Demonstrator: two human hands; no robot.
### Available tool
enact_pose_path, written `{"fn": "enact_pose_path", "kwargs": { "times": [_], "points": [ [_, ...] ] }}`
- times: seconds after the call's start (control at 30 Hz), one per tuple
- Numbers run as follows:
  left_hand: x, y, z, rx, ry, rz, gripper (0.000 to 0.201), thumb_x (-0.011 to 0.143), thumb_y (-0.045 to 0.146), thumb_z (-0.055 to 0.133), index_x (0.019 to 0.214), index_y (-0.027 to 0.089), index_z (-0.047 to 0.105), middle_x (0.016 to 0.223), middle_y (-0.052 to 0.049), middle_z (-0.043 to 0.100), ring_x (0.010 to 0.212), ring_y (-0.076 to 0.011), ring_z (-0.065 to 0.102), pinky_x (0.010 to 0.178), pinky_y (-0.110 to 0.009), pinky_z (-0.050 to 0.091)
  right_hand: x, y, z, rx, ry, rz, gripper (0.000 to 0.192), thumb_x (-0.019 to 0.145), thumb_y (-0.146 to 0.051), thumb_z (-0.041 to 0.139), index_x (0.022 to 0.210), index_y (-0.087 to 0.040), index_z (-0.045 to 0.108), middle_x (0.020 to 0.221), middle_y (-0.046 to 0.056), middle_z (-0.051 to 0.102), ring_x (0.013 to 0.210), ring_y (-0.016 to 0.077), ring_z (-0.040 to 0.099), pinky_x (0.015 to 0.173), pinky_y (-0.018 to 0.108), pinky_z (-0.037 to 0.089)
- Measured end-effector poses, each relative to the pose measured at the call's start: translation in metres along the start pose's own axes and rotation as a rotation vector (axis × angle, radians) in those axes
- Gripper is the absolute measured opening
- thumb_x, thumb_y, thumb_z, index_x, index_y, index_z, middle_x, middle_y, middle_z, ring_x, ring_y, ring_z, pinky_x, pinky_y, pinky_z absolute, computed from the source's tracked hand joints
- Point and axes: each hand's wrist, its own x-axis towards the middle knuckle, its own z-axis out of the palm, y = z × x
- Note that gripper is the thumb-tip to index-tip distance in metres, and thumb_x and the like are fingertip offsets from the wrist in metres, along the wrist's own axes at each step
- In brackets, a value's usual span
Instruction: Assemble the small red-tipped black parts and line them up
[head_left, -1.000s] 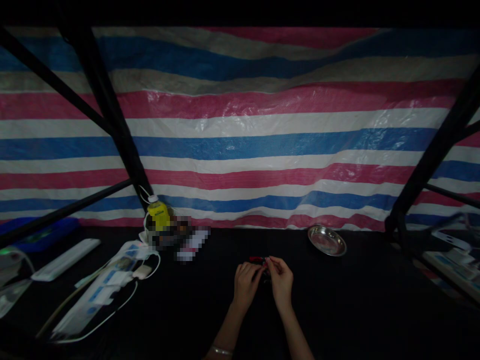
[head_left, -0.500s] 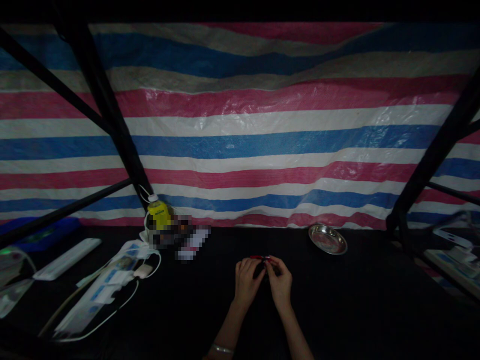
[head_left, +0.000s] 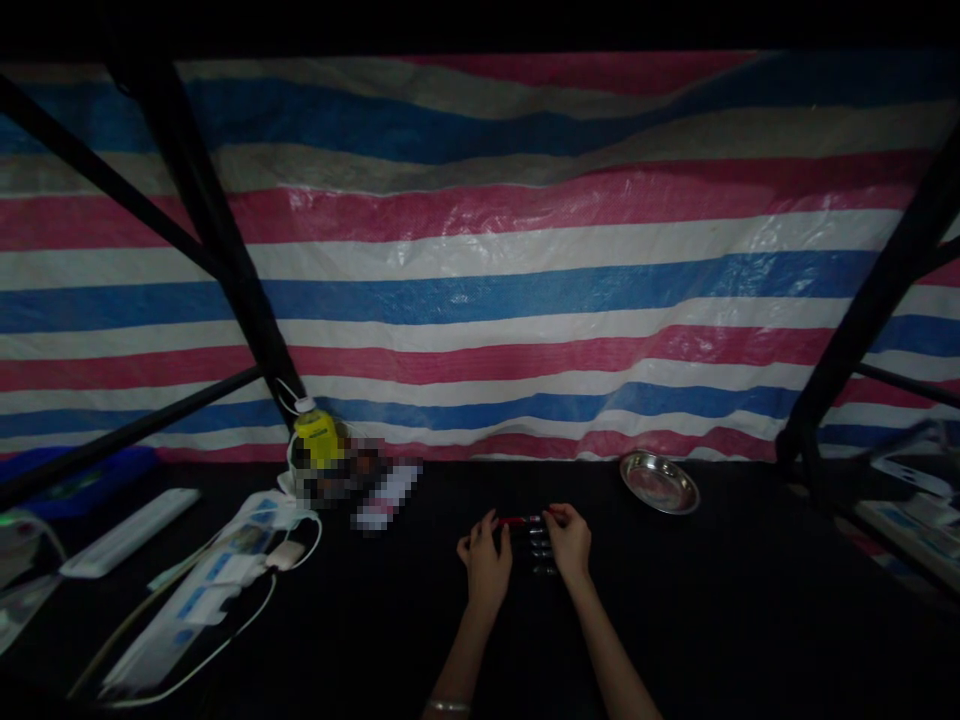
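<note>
My hands had parted: left hand [head_left: 486, 560] loosely curled, holding nothing visible; right hand [head_left: 570, 538] fingers pinched a red-tipped pen [head_left: 519, 520] at twelve o'clock above dark pens [head_left: 541, 553] on the bench [head_left: 712, 600].

A striped tarpaulin [head_left: 480, 290] hangs behind the dark bench [head_left: 712, 620]. Far right lies a steel dish [head_left: 660, 484]; far left, a yellow-labelled bottle [head_left: 317, 437] and a white power strip [head_left: 195, 590].
</note>
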Motion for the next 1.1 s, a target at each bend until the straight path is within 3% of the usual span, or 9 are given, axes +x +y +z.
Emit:
{"fn": "enact_pose_path", "kwargs": {
  "times": [0.23,0.4,0.53,0.73,1.1],
  "points": [
    [0.002,-0.006,0.002,-0.045,0.16,0.008,0.033,0.082,0.021,0.044,0.112,0.019,0.055,0.11,-0.01,0.064,0.106,-0.0236,0.056,0.094,-0.046,0.033,0.003,-0.028,0.008,0.171,-0.017,-0.058,0.024,0.069,-0.037,0.059,0.08,-0.017,0.066,0.075,0.007,0.071,0.073,0.0219,0.067,0.07,0.031,0.05],
    [0.002,-0.013,0.0,-0.315,0.27,0.052,0.036,0.084,0.036,0.045,0.112,0.017,0.056,0.106,-0.011,0.059,0.085,-0.0195,0.064,0.082,-0.039,0.048,-0.007,-0.046,0.02,0.295,-0.039,-0.162,0.024,0.071,-0.038,0.061,0.083,-0.017,0.066,0.078,0.007,0.07,0.074,0.0202,0.066,0.074,0.032,0.05],
    [0.001,-0.012,-0.003,-0.342,0.353,0.048,0.038,0.084,0.045,0.046,0.104,0.018,0.062,0.099,-0.009,0.058,0.084,-0.0191,0.062,0.078,-0.036,0.052,-0.019,-0.06,0.024,0.325,-0.053,-0.248,0.024,0.074,-0.038,0.06,0.086,-0.019,0.069,0.085,0.007,0.07,0.08,0.0196,0.064,0.078,0.034,0.049],
    [0.001,-0.006,-0.008,-0.348,0.319,0.106,0.038,0.082,0.048,0.048,0.099,0.019,0.065,0.096,-0.009,0.058,0.087,-0.0192,0.061,0.08,-0.036,0.051,-0.027,-0.081,0.017,0.238,-0.117,-0.408,0.017,0.074,-0.033,0.063,0.087,-0.024,0.071,0.089,0.006,0.07,0.09,0.0206,0.06,0.083,0.036,0.046],
    [0.002,-0.002,-0.009,-0.362,0.184,0.135,0.031,0.087,0.041,0.043,0.095,0.018,0.063,0.091,-0.007,0.065,0.09,-0.0197,0.06,0.082,-0.036,0.048,-0.003,-0.079,0.0,0.242,-0.124,-0.335,0.022,0.072,-0.035,0.062,0.086,-0.02,0.069,0.077,0.004,0.07,0.076,0.0201,0.063,0.074,0.034,0.047]
  ]
}}
